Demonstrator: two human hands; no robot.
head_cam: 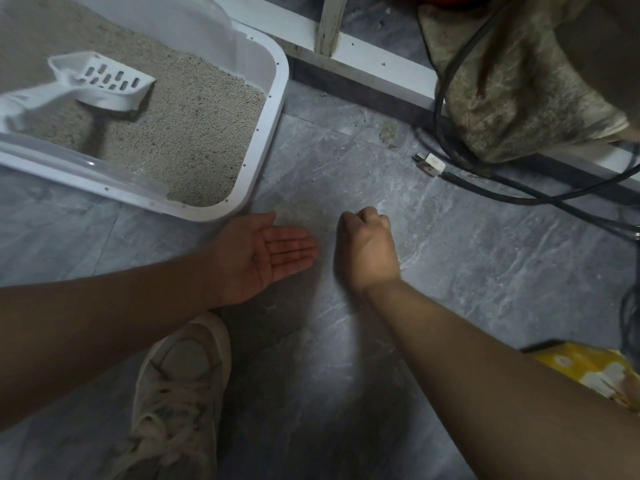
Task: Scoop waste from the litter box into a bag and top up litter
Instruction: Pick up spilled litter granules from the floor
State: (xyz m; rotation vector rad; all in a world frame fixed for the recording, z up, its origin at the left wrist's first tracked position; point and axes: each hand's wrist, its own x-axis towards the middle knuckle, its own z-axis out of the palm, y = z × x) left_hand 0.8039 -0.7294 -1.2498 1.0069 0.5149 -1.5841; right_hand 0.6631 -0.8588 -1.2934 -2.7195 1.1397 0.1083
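Left hand [266, 252] lies palm up, fingers straight and together, low over the grey marble-pattern floor tiles [467, 271], holding nothing; right hand [367, 247] sits just beside it, knuckles up, fingers curled down toward the floor; whether it pinches anything I cannot tell, the fingertips are hidden; a faint scatter of pale litter grains [304, 206] lies on the tile just beyond both hands; up and left of the left hand, near its fingertips, is the corner of the white rounded plastic litter box [273, 109], filled with beige granular litter [194, 133]; the white slotted plastic scoop [104, 84] rests in that litter, well apart from both hands, handle pointing left; below the left forearm, a worn off-white sneaker [180, 393]; far beyond the right hand, a white plug [429, 164] on a black cable [519, 199], and a dirty tan cloth bundle [526, 81]; under the right forearm, a yellow-and-white printed bag [588, 368].
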